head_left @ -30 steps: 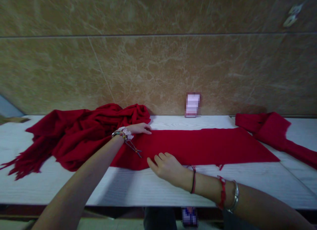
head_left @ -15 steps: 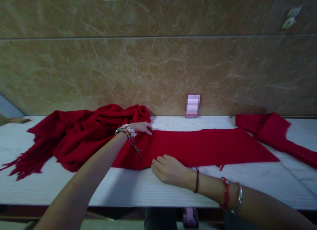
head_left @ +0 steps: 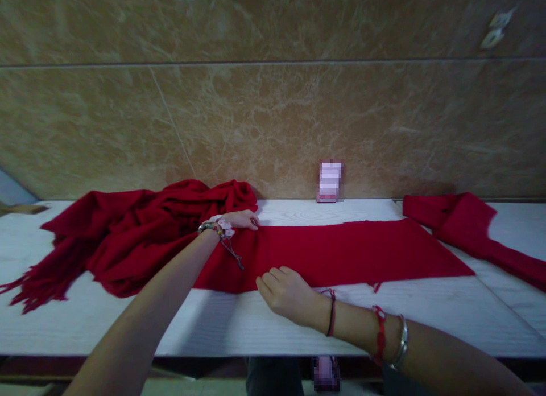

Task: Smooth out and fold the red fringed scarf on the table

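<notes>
A long red scarf lies across the white table, its right stretch flat and folded lengthwise. Its left part is bunched in a heap, with a fringe at the far left end. At the upper edge, beside the heap, my left hand pinches the cloth. My right hand is closed at the lower edge, with its fingertips on the fabric and partly hidden behind the knuckles. Between the hands the cloth lies fairly smooth, with slight creases near the left wrist.
A second strip of red cloth lies folded at the right end of the white table. Against the brown marble wall stands a small blurred-out object. A wall socket is at upper right.
My right hand has shifted slightly left along the lower edge. My left hand keeps its grip on the upper edge. The whole view has drifted a little.
</notes>
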Motion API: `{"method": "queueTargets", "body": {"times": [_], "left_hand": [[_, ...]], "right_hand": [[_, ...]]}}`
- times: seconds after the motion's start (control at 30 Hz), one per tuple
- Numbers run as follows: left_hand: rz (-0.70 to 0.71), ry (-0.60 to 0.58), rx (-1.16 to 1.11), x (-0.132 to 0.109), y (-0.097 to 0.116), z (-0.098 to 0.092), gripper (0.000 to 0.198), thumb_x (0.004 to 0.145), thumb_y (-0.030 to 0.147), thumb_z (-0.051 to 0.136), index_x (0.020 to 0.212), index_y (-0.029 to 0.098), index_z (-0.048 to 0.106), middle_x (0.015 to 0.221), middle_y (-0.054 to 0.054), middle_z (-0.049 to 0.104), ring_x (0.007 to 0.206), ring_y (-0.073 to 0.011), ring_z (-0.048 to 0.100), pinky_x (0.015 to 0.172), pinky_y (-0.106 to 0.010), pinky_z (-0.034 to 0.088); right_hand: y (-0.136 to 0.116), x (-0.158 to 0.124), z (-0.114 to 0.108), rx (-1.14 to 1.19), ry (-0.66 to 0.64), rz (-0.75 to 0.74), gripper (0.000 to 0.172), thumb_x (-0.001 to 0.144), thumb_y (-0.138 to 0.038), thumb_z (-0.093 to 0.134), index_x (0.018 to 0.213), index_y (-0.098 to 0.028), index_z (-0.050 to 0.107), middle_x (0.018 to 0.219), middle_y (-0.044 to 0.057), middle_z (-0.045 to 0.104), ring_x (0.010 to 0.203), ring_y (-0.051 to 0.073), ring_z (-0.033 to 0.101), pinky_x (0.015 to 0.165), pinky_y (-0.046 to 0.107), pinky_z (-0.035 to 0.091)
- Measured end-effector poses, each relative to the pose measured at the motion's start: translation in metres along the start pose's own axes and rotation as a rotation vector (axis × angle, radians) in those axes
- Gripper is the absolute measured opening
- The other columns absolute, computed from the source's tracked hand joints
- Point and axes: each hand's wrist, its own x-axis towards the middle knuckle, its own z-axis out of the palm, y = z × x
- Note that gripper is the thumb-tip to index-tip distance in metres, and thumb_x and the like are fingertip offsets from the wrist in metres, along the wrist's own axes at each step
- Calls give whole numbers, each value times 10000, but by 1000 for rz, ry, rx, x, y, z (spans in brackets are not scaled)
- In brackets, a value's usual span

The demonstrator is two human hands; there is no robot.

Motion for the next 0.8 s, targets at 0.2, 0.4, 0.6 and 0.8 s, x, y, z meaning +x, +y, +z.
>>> {"method": "queueTargets", "body": {"times": [0.2, 0.4, 0.6, 0.8], "left_hand": [[-30, -35, 7, 3, 9, -2, 256, 640, 333, 561, 831, 187, 649, 848, 2, 642, 791, -151, 532, 683, -192, 378], [-40, 0, 29, 9, 12, 10, 229, 623, 318, 568, 753, 141, 632, 745, -12, 617, 724, -152, 518, 654, -202, 365], [2, 12, -20, 5, 11, 11, 258, 638, 372, 553, 740, 145, 619, 731, -5, 612, 711, -143, 511, 648, -196, 369], [23, 31, -82, 1, 8, 4, 280, 632, 386, 564, 770, 152, 629, 752, -2, 620, 738, -140, 520, 689, -203, 374]], "right_hand": [[-3, 5, 1, 12, -1, 22, 83, 835, -150, 440, 789, -144, 508, 748, 35, 522, 695, 166, 456, 557, 293, 329], [-1, 3, 5, 88, 2, -102, 134, 865, -132, 386, 812, -139, 509, 756, 25, 551, 726, 149, 465, 579, 284, 323], [-1, 7, 1, 62, 2, -41, 121, 854, -128, 401, 811, -138, 514, 759, 35, 530, 719, 156, 450, 563, 288, 308], [0, 11, -7, 2, 41, -81, 154, 847, -97, 372, 781, -137, 506, 715, 39, 501, 678, 156, 430, 540, 291, 287]]}}
